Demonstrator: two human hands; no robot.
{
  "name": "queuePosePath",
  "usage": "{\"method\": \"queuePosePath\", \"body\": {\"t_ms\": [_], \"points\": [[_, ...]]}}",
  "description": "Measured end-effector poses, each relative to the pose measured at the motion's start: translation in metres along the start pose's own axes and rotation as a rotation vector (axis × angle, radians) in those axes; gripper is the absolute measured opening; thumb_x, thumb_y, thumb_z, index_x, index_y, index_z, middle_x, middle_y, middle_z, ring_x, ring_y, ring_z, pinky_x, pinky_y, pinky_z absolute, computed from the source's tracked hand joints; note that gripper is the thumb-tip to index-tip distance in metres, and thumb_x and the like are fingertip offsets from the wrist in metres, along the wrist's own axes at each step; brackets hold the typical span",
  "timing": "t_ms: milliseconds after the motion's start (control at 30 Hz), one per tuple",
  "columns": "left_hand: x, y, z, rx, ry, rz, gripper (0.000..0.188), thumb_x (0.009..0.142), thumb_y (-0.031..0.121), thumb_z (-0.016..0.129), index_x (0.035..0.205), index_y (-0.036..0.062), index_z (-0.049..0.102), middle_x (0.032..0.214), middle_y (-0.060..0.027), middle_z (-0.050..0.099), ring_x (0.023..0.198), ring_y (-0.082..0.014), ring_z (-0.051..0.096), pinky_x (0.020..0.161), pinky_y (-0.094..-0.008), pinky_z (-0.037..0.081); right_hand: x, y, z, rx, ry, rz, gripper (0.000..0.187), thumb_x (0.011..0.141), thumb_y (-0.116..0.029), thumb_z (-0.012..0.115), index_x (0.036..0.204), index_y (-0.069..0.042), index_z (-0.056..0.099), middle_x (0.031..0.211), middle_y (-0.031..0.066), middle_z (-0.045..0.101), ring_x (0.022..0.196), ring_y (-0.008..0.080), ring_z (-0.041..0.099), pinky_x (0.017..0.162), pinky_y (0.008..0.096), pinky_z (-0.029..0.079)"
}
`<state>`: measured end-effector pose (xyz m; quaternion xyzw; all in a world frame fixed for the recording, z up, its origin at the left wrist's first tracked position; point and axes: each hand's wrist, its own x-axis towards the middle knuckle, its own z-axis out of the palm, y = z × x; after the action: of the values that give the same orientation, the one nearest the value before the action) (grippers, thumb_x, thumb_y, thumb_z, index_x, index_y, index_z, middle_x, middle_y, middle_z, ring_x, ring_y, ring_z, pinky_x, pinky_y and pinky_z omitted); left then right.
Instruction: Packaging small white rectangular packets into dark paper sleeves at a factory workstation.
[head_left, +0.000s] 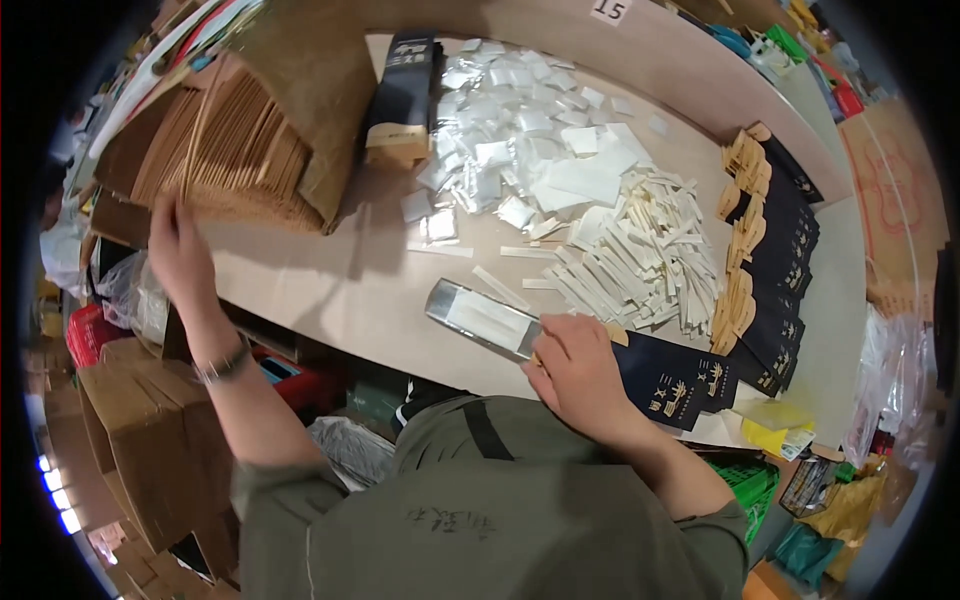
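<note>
At the left, my left hand [180, 250] is raised beside an open cardboard box [318, 110]. Its fingers are closed on a thin brown paper piece [203, 125], seen edge-on in front of a tight row of similar brown pieces [245, 150]. My right hand [580, 370] lies near the table's front edge, thumb and fingers around the right end of a clear, silver-edged packet [482, 318] with a white strip inside. Dark blue printed pouches [678, 380] with tan ends lie right beside that hand, partly under its wrist.
Small clear-and-white sachets [510, 110] are heaped at the back of the table [320, 290]. Pale flat strips [640, 260] are piled right of centre. More dark pouches [775, 250] overlap along the right wall, and another dark pouch [402, 100] lies by the box.
</note>
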<state>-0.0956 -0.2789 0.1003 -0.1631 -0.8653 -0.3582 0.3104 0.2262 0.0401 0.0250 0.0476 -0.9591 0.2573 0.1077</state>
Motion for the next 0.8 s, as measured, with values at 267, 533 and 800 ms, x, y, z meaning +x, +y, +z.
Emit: {"method": "queuePosePath", "body": {"t_ms": [267,533,800], "points": [[-0.142,0.014,0.027,-0.464,-1.037,-0.322,0.007,0.091,0.002,0.065,0.096,-0.0020,0.066,0.081,-0.0005,0.063,0.078,-0.0085,0.055,0.072,-0.0229,0.044,-0.022,0.007,0.004,-0.071,-0.082,0.035,0.032,0.078,-0.019,0.078,0.093,0.000,0.057,0.136,0.0283,0.047,0.127,0.0445,0.046,0.108,0.0567,0.036],[-0.193,0.125,0.092,-0.659,-1.070,0.066,0.012,0.082,0.000,0.072,0.093,0.0032,0.070,0.088,-0.0067,0.063,0.080,-0.0212,0.063,0.072,-0.0303,0.052,-0.006,0.016,0.011,-0.010,-0.063,-0.070,0.032,0.073,-0.020,0.080,0.088,0.000,0.061,0.130,0.0256,0.053,0.117,0.0402,0.052,0.097,0.0490,0.044],[-0.199,0.155,0.100,-0.367,-0.926,-0.275,0.025,0.084,0.007,0.072,0.106,-0.0005,0.064,0.109,-0.0137,0.062,0.087,-0.0240,0.066,0.075,-0.0336,0.055,-0.004,0.019,0.002,-0.102,-0.037,0.012,0.048,0.066,-0.020,0.082,0.104,0.000,0.060,0.120,0.0238,0.057,0.112,0.0385,0.056,0.095,0.0456,0.046]]}}
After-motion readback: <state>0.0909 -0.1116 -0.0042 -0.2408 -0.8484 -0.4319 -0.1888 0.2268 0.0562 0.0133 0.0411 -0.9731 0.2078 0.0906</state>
